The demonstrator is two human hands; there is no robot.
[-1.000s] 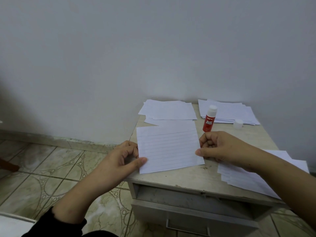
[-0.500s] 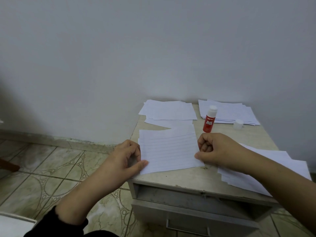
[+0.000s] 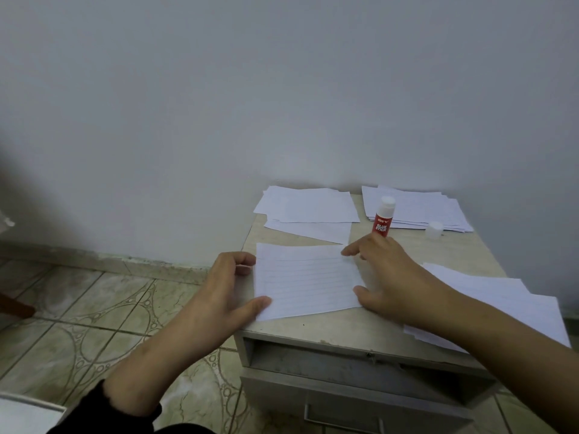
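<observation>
Wall (image 3: 282, 89), plain pale grey, fills the upper half; patterned tile floor (image 3: 78, 308) runs along the lower left; a small worn bench (image 3: 329, 327) with a drawer (image 3: 360, 399) beneath stands against the wall at centre right.

Loose paper lies on the bench in three heaps: the back left pile (image 3: 310, 205), the back right pile (image 3: 419, 208), and the wider near right pile (image 3: 501, 296), partly hidden by the right forearm.

One lined sheet (image 3: 307, 277) lies flat at the near left of the bench top, apart from the heaps, its left edge close to the side of the bench.

The left hand (image 3: 225, 296) holds that left edge, thumb laid on the near corner and fingers curled at the edge; whether the fingertips reach under the paper cannot be told. The right hand (image 3: 391, 277) is spread on the sheet's right edge, forefinger stretched towards the far corner, thumb pressing near the near corner, gripping nothing.

A red glue stick (image 3: 383, 219) stands upright just behind the right hand; a small white cap (image 3: 435, 229) sits apart, to its right.

Judging progress: the sheet looks singled out and squared up, and the glue seems uncapped and within reach; no glue shows on the paper, and nothing is stuck to it; whether it is already folded double cannot be told. The gluing appears to lie ahead, and the heaps suggest many sheets remain.
</observation>
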